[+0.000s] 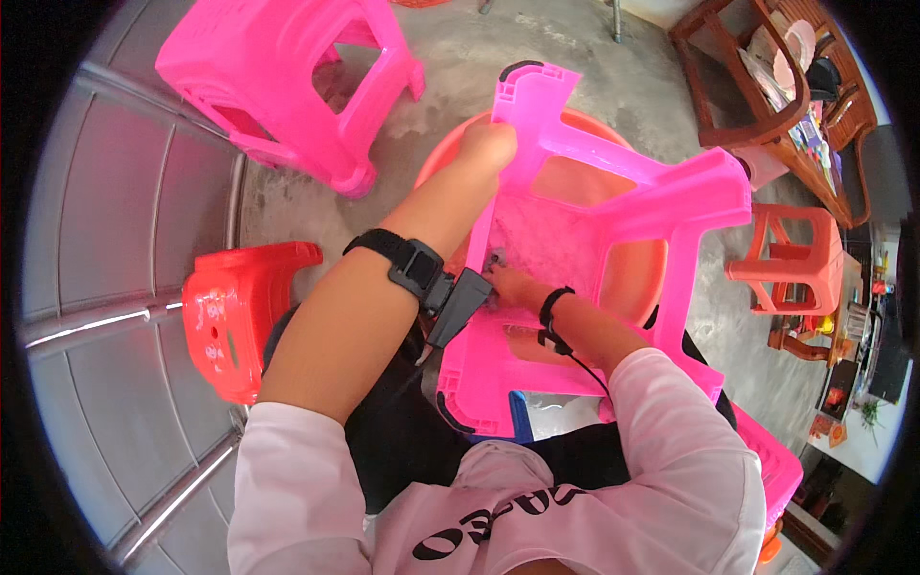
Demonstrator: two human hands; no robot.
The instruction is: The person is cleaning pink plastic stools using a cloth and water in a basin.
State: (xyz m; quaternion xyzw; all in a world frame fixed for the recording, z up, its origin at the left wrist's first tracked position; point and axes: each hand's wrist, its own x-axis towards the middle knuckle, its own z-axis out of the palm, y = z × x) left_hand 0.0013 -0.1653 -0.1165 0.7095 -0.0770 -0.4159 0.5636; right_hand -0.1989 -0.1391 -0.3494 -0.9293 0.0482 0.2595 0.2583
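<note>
A pink plastic stool (546,244) lies upside down with its legs pointing up, over an orange plastic basin (636,287) and close to my lap. My left hand (489,144) is on the stool's far left leg, its fingers folded around the edge and partly hidden. Inside the stool, my right hand (507,284) holds a grey cloth (494,260) against the wet inner surface near the left side. Most of the cloth is hidden by the fingers. Black straps with small devices are on both wrists.
Another pink stool (287,72) stands at the upper left, and a small red stool (223,316) at the left beside grey metal panels. On the right are an orange stool (805,269) and a wooden chair (776,129) bearing various items. Part of a pink stool (773,460) shows at the lower right.
</note>
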